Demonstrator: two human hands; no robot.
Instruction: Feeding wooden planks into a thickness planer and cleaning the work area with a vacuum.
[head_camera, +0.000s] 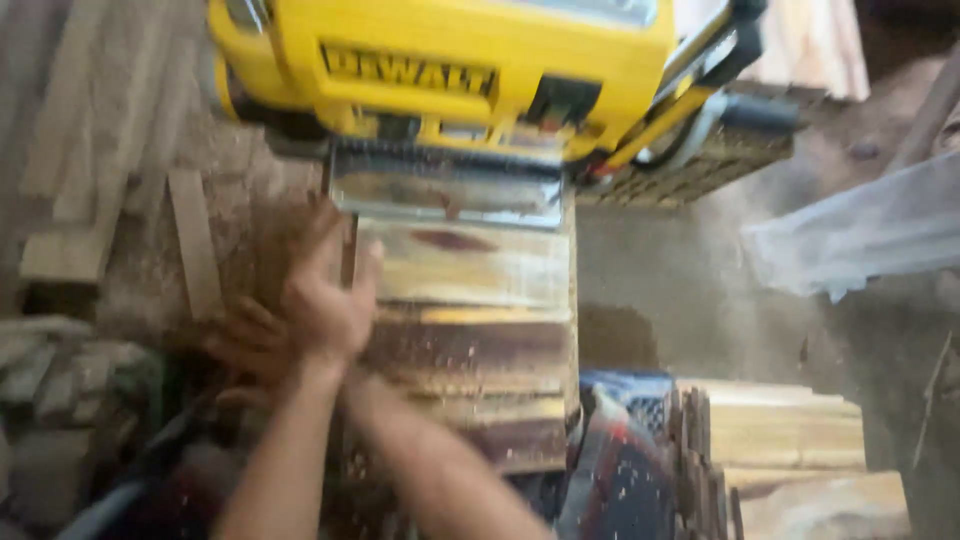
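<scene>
Frame centre-left: right hand (325, 300), fingers together, presses the wooden board's (470, 330) left edge below the yellow planer (440, 70); left hand (250, 345) beside it blurred, finger state unclear.

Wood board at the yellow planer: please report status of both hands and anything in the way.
Left hand and right hand at left edge of wood board, grip blurred. Board lies at yellow planer mouth. Nothing on board.

Both forearms enter from bottom centre and cross at the wrists. One hand (325, 295) on top, fingers extended and spread, pointing up-left, open. Other hand (245, 345) beneath it, further left, motion-blurred; its state is unreadable. Can't tell which is left or right.
</scene>
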